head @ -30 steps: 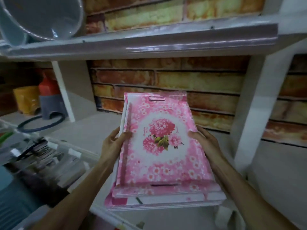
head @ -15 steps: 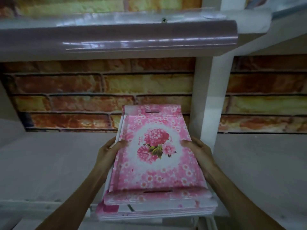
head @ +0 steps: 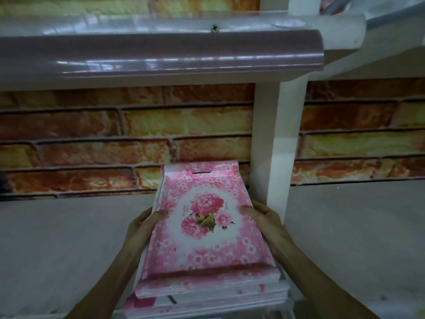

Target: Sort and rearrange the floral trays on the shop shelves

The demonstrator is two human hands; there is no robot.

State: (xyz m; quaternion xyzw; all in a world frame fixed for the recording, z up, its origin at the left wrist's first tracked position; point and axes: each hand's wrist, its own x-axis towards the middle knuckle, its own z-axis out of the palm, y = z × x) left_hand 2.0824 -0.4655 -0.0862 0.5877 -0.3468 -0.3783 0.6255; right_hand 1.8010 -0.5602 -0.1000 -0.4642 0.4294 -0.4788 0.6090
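Note:
A stack of pink floral trays (head: 207, 247) lies lengthwise on the white shelf (head: 64, 249), its far end near the brick-pattern back wall. The top tray shows a bunch of pink peonies on a white centre and has a slot handle at the far end. My left hand (head: 143, 226) grips the stack's left edge, thumb on top. My right hand (head: 262, 217) grips the right edge the same way. The stack's near end overhangs the shelf's front edge.
A white upright post (head: 273, 146) stands just right of the trays, touching distance from my right hand. A glossy mauve shelf lip (head: 161, 56) hangs overhead. More shelf surface (head: 356, 238) lies to the right of the post.
The view has swung right and the stack has shifted toward the upright post. The yellow, red and grey items at the left have left the view. Both hands keep their hold.

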